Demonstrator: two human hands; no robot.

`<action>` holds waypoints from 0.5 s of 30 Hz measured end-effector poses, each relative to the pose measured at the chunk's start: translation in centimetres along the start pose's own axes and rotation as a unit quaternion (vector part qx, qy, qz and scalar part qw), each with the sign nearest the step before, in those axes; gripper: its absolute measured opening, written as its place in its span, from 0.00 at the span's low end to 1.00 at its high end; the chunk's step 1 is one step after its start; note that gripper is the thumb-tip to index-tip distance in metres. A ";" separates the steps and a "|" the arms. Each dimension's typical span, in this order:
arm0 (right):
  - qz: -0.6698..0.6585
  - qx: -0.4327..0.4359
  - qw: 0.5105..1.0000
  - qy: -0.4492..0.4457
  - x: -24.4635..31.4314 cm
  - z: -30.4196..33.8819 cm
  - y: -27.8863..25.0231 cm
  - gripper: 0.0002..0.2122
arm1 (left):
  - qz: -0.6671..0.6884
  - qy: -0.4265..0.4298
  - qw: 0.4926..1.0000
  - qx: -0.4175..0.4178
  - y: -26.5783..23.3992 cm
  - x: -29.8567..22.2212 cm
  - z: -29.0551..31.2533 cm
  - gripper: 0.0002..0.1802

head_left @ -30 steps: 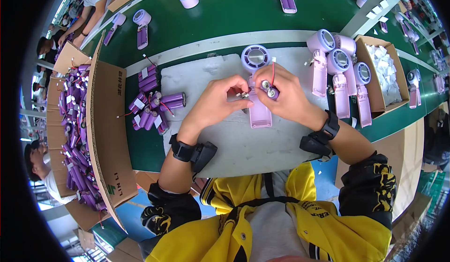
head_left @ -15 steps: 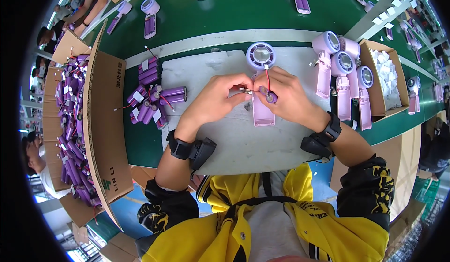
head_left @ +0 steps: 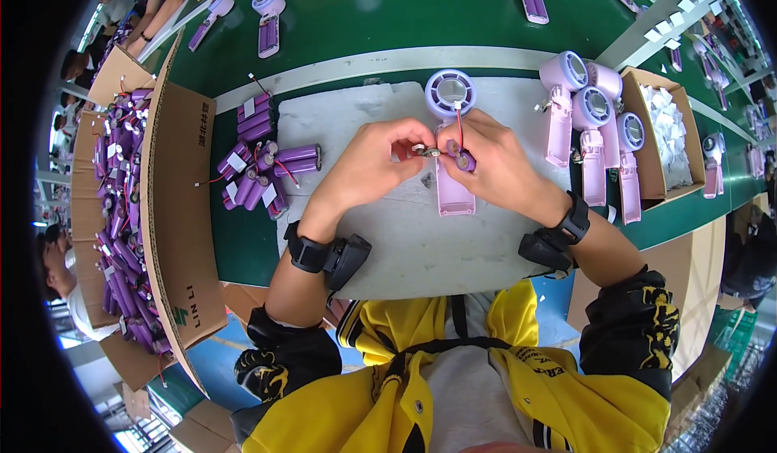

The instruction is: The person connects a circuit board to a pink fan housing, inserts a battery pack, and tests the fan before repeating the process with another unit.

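Note:
On a pale foam sheet [head_left: 380, 259] lies a handheld fan [head_left: 441, 113] with a lilac round head and an opened pink handle, directly under both hands. My left hand [head_left: 376, 161] pinches a small circuit board [head_left: 426, 152] between thumb and fingertips. In my right hand [head_left: 506, 165] is a purple battery pack [head_left: 464, 161], its round ends facing out. A red wire with a white plug rises from it toward the fan head. The fingertips of both hands nearly meet above the handle; how the wires join the board is hidden.
Loose purple battery packs [head_left: 259, 174] lie left of the foam, beside a carton [head_left: 182, 210] full of more. At right are several pink fans [head_left: 593, 161] and a box of white pieces [head_left: 668, 137]. Beyond a pale rail [head_left: 364, 63], other fans [head_left: 269, 24] lie on a green belt.
The circuit board shows more plainly between my left fingertips, and the battery pack has turned slightly in my right hand. Fans on the far belt have shifted right.

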State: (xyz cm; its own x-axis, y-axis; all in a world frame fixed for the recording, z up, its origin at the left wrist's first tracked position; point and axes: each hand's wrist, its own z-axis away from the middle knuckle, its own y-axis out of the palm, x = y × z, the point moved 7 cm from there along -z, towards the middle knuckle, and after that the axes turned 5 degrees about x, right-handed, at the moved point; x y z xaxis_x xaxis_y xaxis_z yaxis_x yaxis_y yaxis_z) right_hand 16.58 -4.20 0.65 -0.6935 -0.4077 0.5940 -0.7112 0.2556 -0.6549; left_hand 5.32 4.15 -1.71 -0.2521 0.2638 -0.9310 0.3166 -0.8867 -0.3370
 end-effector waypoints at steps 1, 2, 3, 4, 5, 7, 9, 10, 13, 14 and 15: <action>0.006 0.000 1.000 0.000 0.0 0.0 0.0 0.12 | -0.007 0.013 1.000 -0.007 -0.1 -0.2 0.0 0.11; 0.006 0.001 1.000 0.000 0.0 0.1 0.0 0.12 | -0.015 0.027 0.999 -0.013 -0.1 -0.4 0.0 0.11; 0.011 0.004 1.000 0.001 0.0 0.1 0.1 0.12 | -0.022 0.040 0.999 -0.020 -0.2 -0.6 0.0 0.11; 0.016 0.007 1.000 0.001 0.0 0.1 0.2 0.12 | -0.022 0.040 0.999 -0.020 -0.1 -0.5 0.0 0.11; 0.020 0.010 1.000 0.002 0.1 0.2 0.2 0.12 | -0.025 0.066 0.997 -0.035 -0.3 -0.5 0.0 0.10; 0.025 0.016 1.000 0.003 0.3 0.3 0.3 0.12 | -0.032 0.118 0.990 -0.065 -0.6 -0.8 0.2 0.09; 0.034 0.027 0.999 0.007 0.5 0.4 0.4 0.11 | -0.046 0.070 0.995 -0.046 -0.6 -0.6 0.2 0.08; 0.035 0.026 0.999 0.008 0.6 0.5 0.3 0.11 | -0.059 0.021 0.998 -0.027 -0.4 -0.2 0.1 0.08; 0.036 0.037 0.998 0.022 0.5 0.7 0.3 0.11 | -0.056 0.007 0.998 0.005 0.0 -0.1 0.1 0.08; 0.036 0.037 0.998 0.023 0.6 0.6 0.2 0.11 | -0.040 0.040 0.998 0.017 0.1 -0.5 0.1 0.09; 0.008 0.025 0.999 0.035 0.5 0.6 0.0 0.12 | -0.023 0.073 0.997 0.028 0.3 -1.0 0.3 0.09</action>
State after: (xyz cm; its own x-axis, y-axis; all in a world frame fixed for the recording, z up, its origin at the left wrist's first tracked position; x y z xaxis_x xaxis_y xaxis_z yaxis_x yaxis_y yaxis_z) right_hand 16.29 -4.93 0.61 -0.7124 -0.3414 0.6131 -0.6944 0.2168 -0.6861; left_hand 5.45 3.51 -0.85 -0.1280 0.3543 -0.9263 0.2542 -0.8911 -0.3760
